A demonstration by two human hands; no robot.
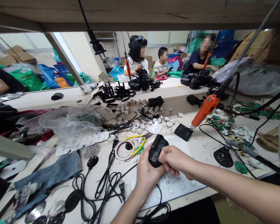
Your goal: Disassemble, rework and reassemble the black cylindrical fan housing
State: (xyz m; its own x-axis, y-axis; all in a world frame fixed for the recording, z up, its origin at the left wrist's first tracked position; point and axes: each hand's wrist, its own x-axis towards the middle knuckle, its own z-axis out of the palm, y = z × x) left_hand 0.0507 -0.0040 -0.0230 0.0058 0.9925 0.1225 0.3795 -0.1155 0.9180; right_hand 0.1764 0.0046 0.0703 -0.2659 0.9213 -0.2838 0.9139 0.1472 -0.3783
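Two hands of ours meet at a black housing [158,148], held upright over the near edge of a white socket panel [189,185]. Our left hand [146,169] is wrapped around its side and base. Our right hand [175,158] has thumb and forefinger drawn narrow against its lower face; we cannot tell whether they pinch a small part.

Just left of the housing we have yellow-handled pliers [142,146] and a roll of tape [117,152], with black cables [84,196] looping nearer us. Farther left lie a metal scourer [91,151] and a blue cloth [53,169]. Beyond our hands spread small white parts [141,121]. To the right, an orange power screwdriver [205,110] slants down to a black square part [183,132], and a soldering iron [259,155] lies past a black oval part [224,157]. Across the table [163,98], three people face us or sit side-on.
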